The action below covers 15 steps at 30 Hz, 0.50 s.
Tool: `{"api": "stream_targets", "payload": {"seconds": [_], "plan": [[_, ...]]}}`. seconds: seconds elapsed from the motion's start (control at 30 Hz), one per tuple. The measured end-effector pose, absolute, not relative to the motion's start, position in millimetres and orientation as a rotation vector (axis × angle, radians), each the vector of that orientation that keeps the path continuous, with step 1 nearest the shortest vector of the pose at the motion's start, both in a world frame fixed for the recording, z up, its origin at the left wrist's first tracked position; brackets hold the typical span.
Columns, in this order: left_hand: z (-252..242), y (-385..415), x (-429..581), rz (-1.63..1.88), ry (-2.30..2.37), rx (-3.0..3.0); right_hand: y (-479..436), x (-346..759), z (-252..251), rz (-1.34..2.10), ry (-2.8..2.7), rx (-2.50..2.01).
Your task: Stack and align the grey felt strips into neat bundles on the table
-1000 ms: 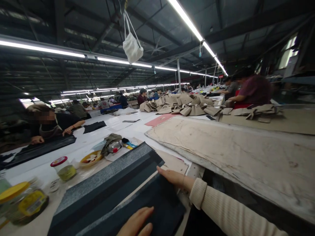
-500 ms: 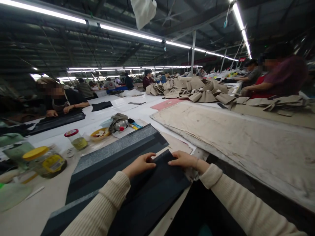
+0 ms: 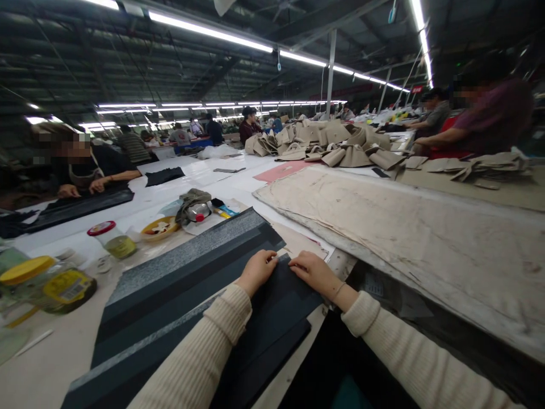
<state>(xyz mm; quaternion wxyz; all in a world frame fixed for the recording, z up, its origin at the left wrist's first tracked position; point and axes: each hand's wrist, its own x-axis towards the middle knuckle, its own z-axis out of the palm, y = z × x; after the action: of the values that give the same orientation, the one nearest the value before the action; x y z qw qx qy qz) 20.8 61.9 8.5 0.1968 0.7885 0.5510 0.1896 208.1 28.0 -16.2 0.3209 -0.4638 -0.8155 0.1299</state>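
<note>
Seen from the head camera, the person has both hands together at the far edge of a dark panel (image 3: 272,324), which lies at the near side of the worktable (image 3: 55,372), right in front of the body. The left hand (image 3: 258,270) has its fingers bent and their tips at that edge; the right hand (image 3: 315,274) comes in from the other side, thumb and fingers touching near the panel's corner. From here I can't tell whether either one pinches the material or only presses on it. Just beyond lies a second dark panel with a speckled grey strip (image 3: 183,272).

Over to the left stand a yellow-lidded jar (image 3: 49,284) and a red-lidded jar (image 3: 114,240), with a yellow dish (image 3: 159,228) near the second one. A broad beige sheet (image 3: 404,244) lies to the right, and a heap of beige pieces (image 3: 327,139) sits farther back. Across the table, a co-worker in an apron (image 3: 106,162) rests both hands on black material (image 3: 85,205).
</note>
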Motion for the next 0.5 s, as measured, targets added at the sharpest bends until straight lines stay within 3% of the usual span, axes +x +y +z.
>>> {"api": "stream_targets", "payload": {"seconds": [0.27,0.5], "plan": [[-4.9,55.9,39.0,0.787,1.517,2.341,28.7,208.1,-19.5,0.325,-2.120,-1.217],[-1.4,43.2,39.0,0.701,1.422,2.598,28.4,208.0,-18.6,0.304,-2.125,-1.230]]}}
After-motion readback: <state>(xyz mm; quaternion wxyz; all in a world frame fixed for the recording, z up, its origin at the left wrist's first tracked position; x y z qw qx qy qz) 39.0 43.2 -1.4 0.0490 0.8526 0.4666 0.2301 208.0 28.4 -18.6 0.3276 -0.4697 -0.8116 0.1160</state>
